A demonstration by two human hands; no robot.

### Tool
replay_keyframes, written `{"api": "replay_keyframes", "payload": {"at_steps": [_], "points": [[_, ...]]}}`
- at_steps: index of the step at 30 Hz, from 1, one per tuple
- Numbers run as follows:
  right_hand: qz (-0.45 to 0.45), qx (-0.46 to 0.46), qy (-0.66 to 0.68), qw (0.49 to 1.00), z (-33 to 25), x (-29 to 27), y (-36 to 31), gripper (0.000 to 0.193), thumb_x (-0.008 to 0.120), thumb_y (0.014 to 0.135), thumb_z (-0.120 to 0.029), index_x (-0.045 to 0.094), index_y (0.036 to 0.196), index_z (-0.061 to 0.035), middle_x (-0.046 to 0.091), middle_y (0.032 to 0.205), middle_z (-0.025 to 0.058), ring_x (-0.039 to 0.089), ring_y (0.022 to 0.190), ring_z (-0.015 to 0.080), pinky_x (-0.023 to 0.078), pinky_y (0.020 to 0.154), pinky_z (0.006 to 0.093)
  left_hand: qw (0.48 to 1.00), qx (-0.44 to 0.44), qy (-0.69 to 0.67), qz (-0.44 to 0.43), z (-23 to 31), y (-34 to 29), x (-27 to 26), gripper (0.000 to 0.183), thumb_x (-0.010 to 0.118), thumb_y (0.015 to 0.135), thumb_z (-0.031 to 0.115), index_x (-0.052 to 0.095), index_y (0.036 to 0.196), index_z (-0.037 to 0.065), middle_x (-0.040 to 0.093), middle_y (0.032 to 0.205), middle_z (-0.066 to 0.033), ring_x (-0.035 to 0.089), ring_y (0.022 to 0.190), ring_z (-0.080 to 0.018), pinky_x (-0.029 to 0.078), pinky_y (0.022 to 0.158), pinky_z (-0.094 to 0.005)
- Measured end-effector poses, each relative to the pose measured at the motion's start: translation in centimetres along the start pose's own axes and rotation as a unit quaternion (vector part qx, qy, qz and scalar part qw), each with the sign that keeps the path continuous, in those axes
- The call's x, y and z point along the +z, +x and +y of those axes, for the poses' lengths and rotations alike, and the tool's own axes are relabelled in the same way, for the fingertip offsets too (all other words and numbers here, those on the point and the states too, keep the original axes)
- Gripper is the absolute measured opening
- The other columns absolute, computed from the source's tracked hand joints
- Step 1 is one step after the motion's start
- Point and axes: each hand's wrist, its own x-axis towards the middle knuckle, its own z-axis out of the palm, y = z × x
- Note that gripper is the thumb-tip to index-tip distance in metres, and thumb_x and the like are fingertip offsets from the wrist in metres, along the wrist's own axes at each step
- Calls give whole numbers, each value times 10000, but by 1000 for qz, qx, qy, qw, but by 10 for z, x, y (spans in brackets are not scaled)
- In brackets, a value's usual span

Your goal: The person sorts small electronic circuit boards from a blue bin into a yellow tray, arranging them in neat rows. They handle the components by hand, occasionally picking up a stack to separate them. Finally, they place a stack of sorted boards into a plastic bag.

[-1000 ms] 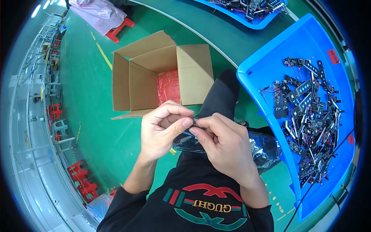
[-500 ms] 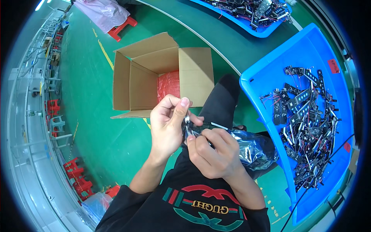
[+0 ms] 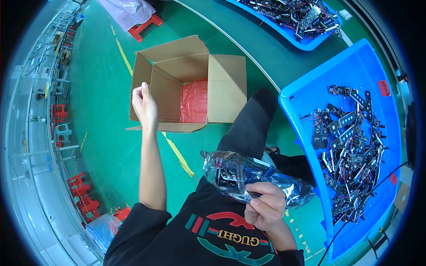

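A shiny see-through plastic bag (image 3: 228, 170) with dark electronic parts inside lies across my lap. My right hand (image 3: 266, 205) pinches its near edge between thumb and fingers. Off to the left, my left hand (image 3: 144, 106) is raised in front of the left side of an open cardboard box (image 3: 226, 88). Its fingers are curled together, and whatever they may hold is too small or hidden to name. Inside the box, at its right, sits a red plastic-wrapped bundle (image 3: 194, 101).
On my right stands a large blue tub (image 3: 301, 102) holding a heap of black circuit boards (image 3: 344, 119) with thin wires. Another blue tray (image 3: 306, 45) of similar parts is at the top right. Red stools (image 3: 88, 206) and a clear plastic bag (image 3: 103, 230) are at the left.
My hands have parted. The left one has let go of the bag and moved up and left toward the box. The bag now lies flatter and more visible, still held by my right hand.
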Motion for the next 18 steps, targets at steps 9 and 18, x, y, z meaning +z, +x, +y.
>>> {"api": "replay_keyframes", "payload": {"at_steps": [9, 18], "points": [[15, 21, -45, 999, 3, -3, 2, 254, 713, 813, -89, 541, 989, -27, 487, 824, 73, 664, 714, 268, 536, 488, 298, 853, 242, 437, -153, -8, 14, 18, 562, 605, 880, 509, 599, 997, -40, 654, 1012, -206, 613, 936, -329, 476, 802, -420], [-38, 52, -18, 998, -18, -5, 13, 154, 726, 729, -89, 614, 815, -30, 518, 725, 49, 647, 605, 215, 516, 460, 286, 682, -133, 199, -691, 151, -111, -35, 436, 683, 845, 409, 664, 695, 0, 583, 559, -36, 568, 522, -114, 430, 479, -267]]}}
